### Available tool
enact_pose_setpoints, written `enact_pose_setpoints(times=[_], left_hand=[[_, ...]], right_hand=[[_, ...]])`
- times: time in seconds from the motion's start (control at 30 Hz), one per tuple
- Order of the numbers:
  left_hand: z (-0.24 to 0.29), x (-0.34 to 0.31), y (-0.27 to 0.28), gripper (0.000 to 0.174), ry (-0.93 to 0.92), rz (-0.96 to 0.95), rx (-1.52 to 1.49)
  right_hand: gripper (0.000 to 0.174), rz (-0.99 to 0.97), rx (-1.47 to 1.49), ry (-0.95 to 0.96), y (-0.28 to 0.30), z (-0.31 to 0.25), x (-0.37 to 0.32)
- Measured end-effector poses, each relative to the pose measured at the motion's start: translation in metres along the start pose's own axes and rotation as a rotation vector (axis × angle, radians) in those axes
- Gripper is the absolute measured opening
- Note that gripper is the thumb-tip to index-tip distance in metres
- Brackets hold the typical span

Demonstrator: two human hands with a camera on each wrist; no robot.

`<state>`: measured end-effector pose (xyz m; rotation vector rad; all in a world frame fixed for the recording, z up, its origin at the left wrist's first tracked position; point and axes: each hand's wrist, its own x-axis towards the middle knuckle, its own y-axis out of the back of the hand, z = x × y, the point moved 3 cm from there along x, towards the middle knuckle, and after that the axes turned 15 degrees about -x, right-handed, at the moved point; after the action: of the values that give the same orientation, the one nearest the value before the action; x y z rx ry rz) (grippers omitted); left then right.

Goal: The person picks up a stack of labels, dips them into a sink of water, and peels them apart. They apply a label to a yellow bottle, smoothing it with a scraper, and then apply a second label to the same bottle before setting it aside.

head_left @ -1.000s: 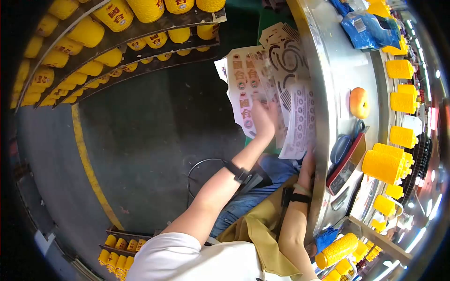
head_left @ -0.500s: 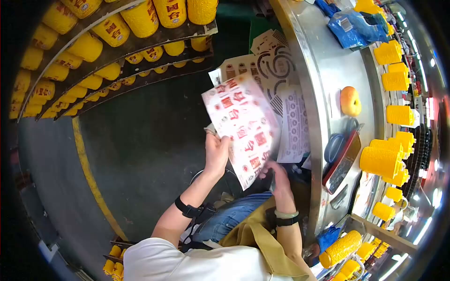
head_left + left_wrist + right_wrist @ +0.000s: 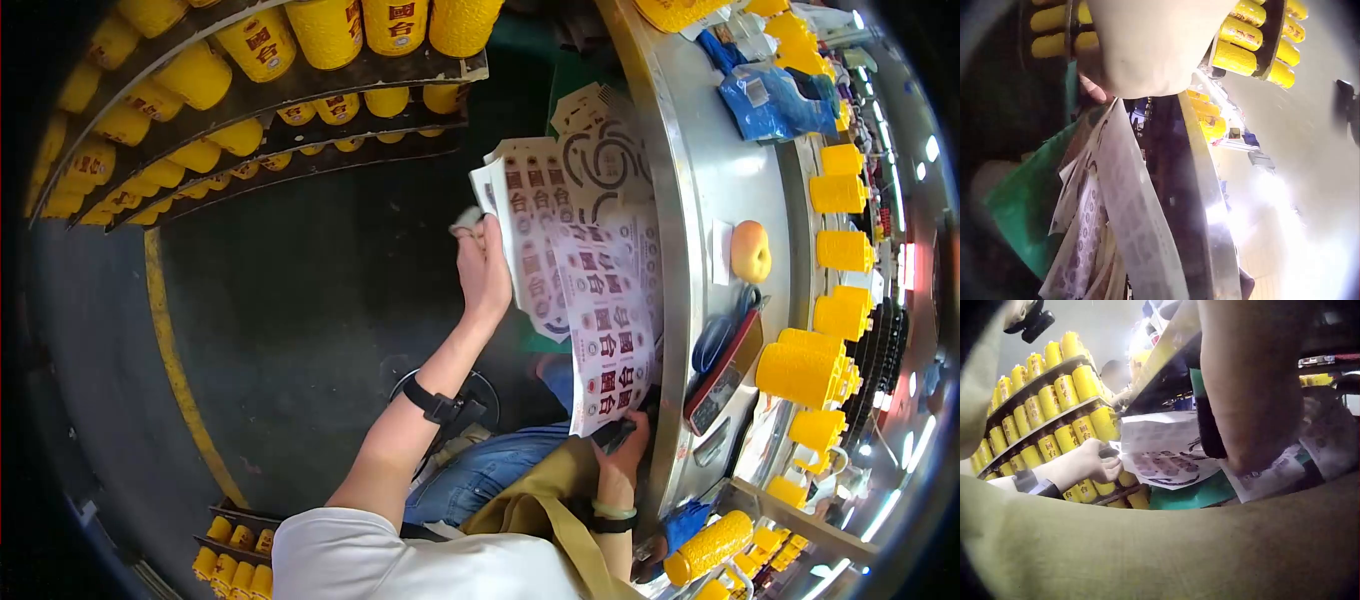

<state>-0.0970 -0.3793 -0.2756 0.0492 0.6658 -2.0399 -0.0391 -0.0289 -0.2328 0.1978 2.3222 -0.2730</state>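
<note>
My left hand [image 3: 485,275] grips the left edge of a stack of printed sheets [image 3: 530,240], a pale, crumpled-looking bit showing at its fingers. Across the stack slants a white sheet [image 3: 605,345] with dark red characters; its lower corner is between the fingers of my right hand [image 3: 622,455]. A small dark thing shows beside those fingers, and I cannot tell what it is. In the left wrist view sheets [image 3: 1138,206] hang below the left hand [image 3: 1154,50]. Seen from the right wrist, the left hand [image 3: 1088,464] pinches a sheet's corner.
A metal workbench [image 3: 690,180] runs along the right, bearing a peach-coloured round fruit [image 3: 750,252], a red-edged tray [image 3: 722,375] and a blue plastic packet [image 3: 775,105]. Shelves of yellow jars [image 3: 255,45] stand upper left. Black-and-white patterned sheets [image 3: 605,160] lie behind the stack.
The left hand reached over the sheets, then lifted a red-printed sheet with the right hand near its lower edge. That sheet has moved right, and the left hand has returned to the stack's left edge.
</note>
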Motion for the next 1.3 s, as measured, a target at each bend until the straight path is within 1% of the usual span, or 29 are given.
enact_pose_setpoints(times=[0.03, 0.07, 0.1, 0.13, 0.17, 0.2, 0.23, 0.27, 0.3, 0.33, 0.4, 0.43, 0.5, 0.53, 0.6, 0.63, 0.7, 0.73, 0.8, 0.83, 0.9, 0.93, 0.97, 1.0, 1.07, 1.13, 1.2, 1.23, 1.3], left_hand=[[0.001, 0.012, 0.002, 0.056, -0.276, 0.122, 0.387], [0.002, 0.025, -0.001, 0.059, -0.548, 0.243, 0.775], [0.017, 0.037, -0.01, 0.06, -0.699, 0.233, 0.734], [0.02, 0.055, -0.023, 0.059, -0.659, 0.11, 0.665], [0.02, 0.073, -0.041, 0.058, -0.62, -0.011, 0.596], [-0.002, 0.093, -0.063, 0.056, -0.625, -0.063, 0.577], [0.0, 0.108, -0.086, 0.054, -0.48, -0.174, 0.508], [-0.015, 0.126, -0.11, 0.05, -0.347, -0.238, 0.528], [-0.016, 0.141, -0.133, 0.049, -0.257, -0.282, 0.48], [-0.03, 0.16, -0.153, 0.049, -0.263, -0.285, 0.474], [-0.071, 0.194, -0.181, 0.047, -0.282, -0.283, 0.67], [-0.087, 0.204, -0.188, 0.047, -0.289, -0.285, 0.661], [-0.103, 0.213, -0.204, 0.046, -0.544, -0.196, 0.883], [-0.098, 0.21, -0.211, 0.046, -0.549, -0.198, 0.875], [-0.085, 0.198, -0.217, 0.049, -0.551, -0.073, 1.061], [-0.097, 0.207, -0.223, 0.049, -0.551, -0.077, 1.056], [-0.131, 0.234, -0.234, 0.05, -0.511, 0.153, 1.152], [-0.12, 0.229, -0.235, 0.05, -0.513, 0.144, 1.149], [-0.11, 0.233, -0.228, 0.041, -0.232, 0.017, 1.018], [-0.106, 0.233, -0.226, 0.041, -0.238, 0.015, 1.021], [-0.102, 0.232, -0.225, 0.032, -0.212, -0.12, 1.136], [-0.101, 0.228, -0.226, 0.032, -0.213, -0.12, 1.135], [-0.097, 0.221, -0.228, 0.031, -0.316, -0.009, 1.106], [-0.093, 0.215, -0.229, 0.031, -0.418, 0.101, 1.071], [-0.096, 0.216, -0.237, 0.03, -0.438, 0.096, 1.111], [-0.093, 0.214, -0.24, 0.03, -0.46, 0.087, 1.154], [-0.091, 0.212, -0.241, 0.027, -0.527, 0.055, 1.2], [-0.089, 0.212, -0.242, 0.027, -0.528, 0.052, 1.2], [-0.091, 0.221, -0.241, 0.026, -0.464, 0.059, 1.25]], right_hand=[[0.034, -0.002, 0.022, -0.003, 0.002, 0.001, -0.001], [0.034, -0.005, 0.018, -0.001, 0.002, 0.001, -0.002], [0.036, 0.009, 0.005, 0.007, -0.004, 0.001, -0.008], [0.037, 0.025, -0.008, 0.015, -0.006, 0.0, -0.011], [0.048, 0.024, 0.043, -0.004, 0.007, 0.004, -0.008], [0.048, 0.022, 0.04, -0.003, 0.008, 0.004, -0.01], [0.042, 0.07, 0.017, -0.034, 0.007, 0.005, -0.013], [0.037, 0.119, -0.003, -0.063, 0.01, 0.006, -0.015], [0.037, 0.099, -0.009, -0.054, 0.024, 0.011, -0.008], [0.036, 0.103, -0.012, -0.042, 0.023, 0.01, -0.011], [0.036, 0.103, -0.015, -0.018, 0.015, 0.008, -0.016], [0.036, 0.157, -0.004, -0.037, 0.009, 0.007, -0.02], [0.034, 0.242, -0.011, -0.032, 0.015, 0.008, -0.02], [0.034, 0.242, -0.009, -0.024, 0.013, 0.007, -0.021], [0.033, 0.21, 0.047, -0.069, 0.006, 0.006, -0.026], [0.03, 0.278, 0.016, -0.069, 0.008, 0.005, -0.026], [0.027, 0.273, 0.02, -0.071, 0.002, -0.001, -0.031], [0.025, 0.269, 0.024, -0.081, -0.005, -0.003, -0.036], [0.023, 0.28, 0.056, -0.074, -0.012, -0.004, -0.039], [0.022, 0.3, 0.049, -0.08, -0.01, -0.003, -0.037], [0.022, 0.317, 0.042, -0.088, -0.006, -0.001, -0.034], [0.021, 0.265, 0.059, -0.097, -0.003, -0.001, -0.033], [0.021, 0.213, 0.075, -0.105, -0.001, 0.0, -0.032], [0.021, 0.214, 0.074, -0.102, 0.005, 0.003, -0.031], [0.024, 0.227, -0.026, -0.104, 0.014, 0.007, -0.028], [0.023, 0.271, -0.021, -0.116, 0.006, 0.004, -0.033], [0.022, 0.317, -0.009, -0.131, 0.004, 0.002, -0.035], [0.022, 0.316, -0.003, -0.136, 0.004, 0.002, -0.035], [0.02, 0.281, 0.016, -0.126, 0.0, 0.002, -0.036]])
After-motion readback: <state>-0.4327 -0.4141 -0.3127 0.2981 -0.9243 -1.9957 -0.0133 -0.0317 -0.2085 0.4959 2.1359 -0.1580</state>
